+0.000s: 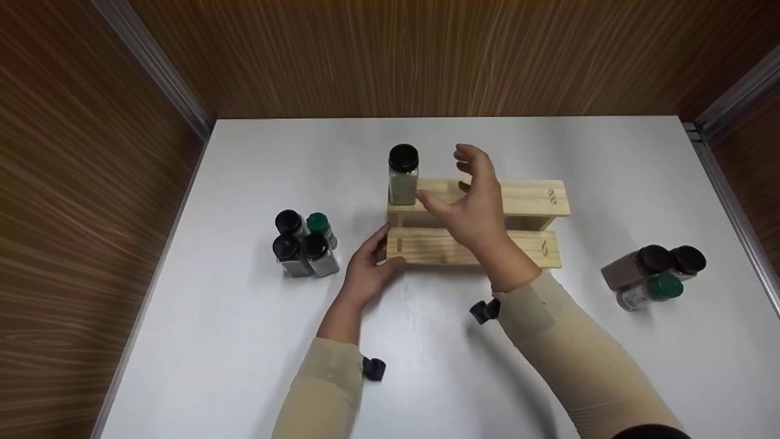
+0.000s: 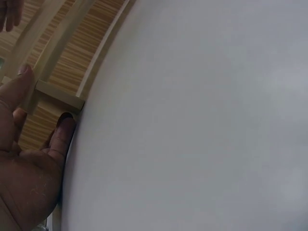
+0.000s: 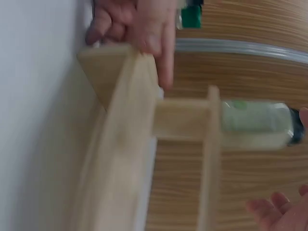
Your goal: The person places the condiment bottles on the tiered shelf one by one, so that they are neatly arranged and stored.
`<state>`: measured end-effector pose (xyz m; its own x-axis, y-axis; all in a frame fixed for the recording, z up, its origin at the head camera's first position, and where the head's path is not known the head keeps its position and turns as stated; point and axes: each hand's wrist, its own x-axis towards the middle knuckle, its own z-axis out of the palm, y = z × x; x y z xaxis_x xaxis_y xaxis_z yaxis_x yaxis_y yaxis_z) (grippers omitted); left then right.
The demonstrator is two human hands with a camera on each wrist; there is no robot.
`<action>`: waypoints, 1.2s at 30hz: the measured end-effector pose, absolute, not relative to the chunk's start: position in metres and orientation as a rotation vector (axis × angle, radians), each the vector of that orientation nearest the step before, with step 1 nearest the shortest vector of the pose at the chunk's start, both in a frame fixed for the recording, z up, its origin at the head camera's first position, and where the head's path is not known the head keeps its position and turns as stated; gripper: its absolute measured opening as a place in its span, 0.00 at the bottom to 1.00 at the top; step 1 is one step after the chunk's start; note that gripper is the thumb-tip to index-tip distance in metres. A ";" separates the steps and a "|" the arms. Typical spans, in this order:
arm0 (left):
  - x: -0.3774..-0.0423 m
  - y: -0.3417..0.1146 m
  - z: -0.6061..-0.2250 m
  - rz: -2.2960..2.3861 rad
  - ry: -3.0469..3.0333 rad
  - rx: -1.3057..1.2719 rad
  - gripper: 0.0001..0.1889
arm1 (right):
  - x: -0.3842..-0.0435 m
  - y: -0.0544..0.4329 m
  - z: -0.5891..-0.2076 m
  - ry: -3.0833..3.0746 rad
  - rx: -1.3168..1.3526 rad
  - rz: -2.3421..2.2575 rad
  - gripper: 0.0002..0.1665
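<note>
A clear spice jar (image 1: pixel 403 183) with a black lid and pale green contents stands upright on the left end of the upper step of a light wooden two-step rack (image 1: pixel 475 247). Beside that jar is my right hand (image 1: pixel 478 210), its fingers spread and nothing in its grasp, the thumb tip close to the glass. My left hand (image 1: pixel 368 271) grips the rack's lower left end, thumb at the front edge and fingers round the side. In the left wrist view, the left hand (image 2: pixel 29 178) is at the rack's end piece (image 2: pixel 60 96).
Several spice jars with black lids and one with a green lid (image 1: pixel 318 223) are grouped left of the rack. On the right, two black-lidded jars (image 1: pixel 634 268) lie tilted beside a green-lidded one (image 1: pixel 649 292). Wood-grain panels (image 1: pixel 390 61) enclose the white table (image 1: pixel 201 341).
</note>
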<state>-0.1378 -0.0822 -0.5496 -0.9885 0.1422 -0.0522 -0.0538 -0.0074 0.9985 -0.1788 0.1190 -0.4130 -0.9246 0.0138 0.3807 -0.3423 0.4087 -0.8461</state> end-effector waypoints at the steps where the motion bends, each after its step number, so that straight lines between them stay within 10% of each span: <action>1: -0.138 -0.083 -0.550 2.135 2.115 0.099 0.41 | -0.177 0.124 -0.410 -2.324 0.293 1.496 0.52; 25: -0.142 -0.096 -0.554 2.171 2.061 0.057 0.42 | -0.122 0.286 -0.353 -1.660 -0.009 1.404 0.64; 36: -0.141 -0.100 -0.551 2.150 2.085 0.020 0.41 | -0.099 0.357 -0.370 -1.754 -0.556 1.392 0.65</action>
<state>-0.1409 -0.1003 -0.5515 -0.9892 0.1141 -0.0921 -0.0956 -0.0252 0.9951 -0.0986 0.3573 -0.3699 -0.5748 0.7530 0.3203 -0.1407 0.2947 -0.9452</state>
